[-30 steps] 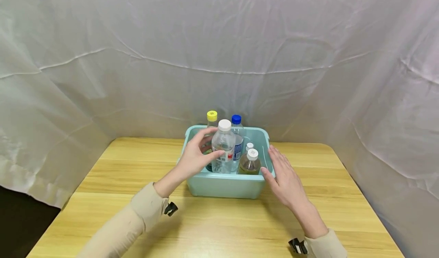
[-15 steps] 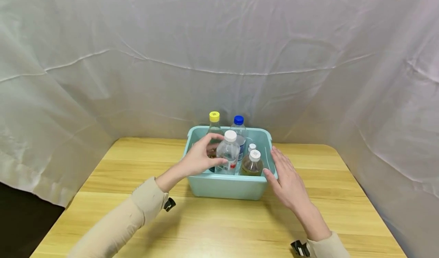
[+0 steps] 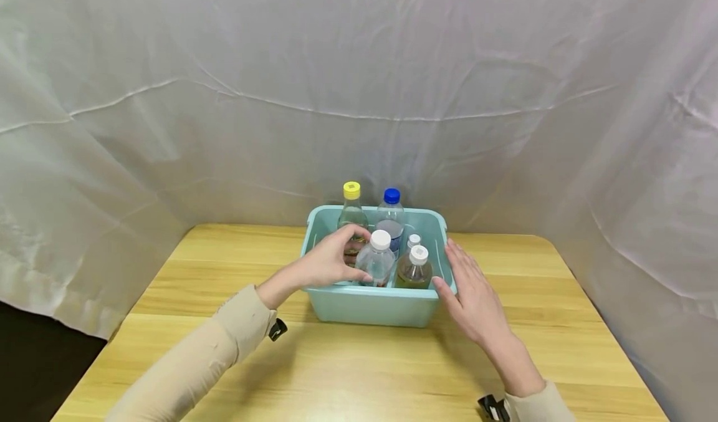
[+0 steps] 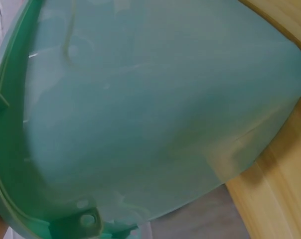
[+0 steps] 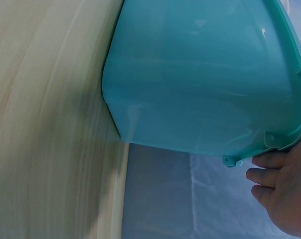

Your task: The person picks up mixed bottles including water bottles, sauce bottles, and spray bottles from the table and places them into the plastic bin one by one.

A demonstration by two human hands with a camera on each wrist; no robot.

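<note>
My left hand curls its fingers and thumb round a clear plastic bottle with a white cap, upright inside the pale teal plastic bin. The bottle's lower part is hidden behind the bin's front wall. Straight-fingered, my right hand rests along the bin's right rim; in the right wrist view its fingers lie at the rim's corner. Beside the held bottle stands a white-capped bottle of brownish liquid. The left wrist view is filled mostly by the bin's outer wall.
Behind in the bin stand a yellow-capped bottle, a blue-capped bottle and a small white-capped bottle. The bin sits near the back of a wooden table. A grey cloth hangs behind.
My left hand has lowered the clear bottle deeper into the bin and slightly to the right. The right hand stays at the right rim.
</note>
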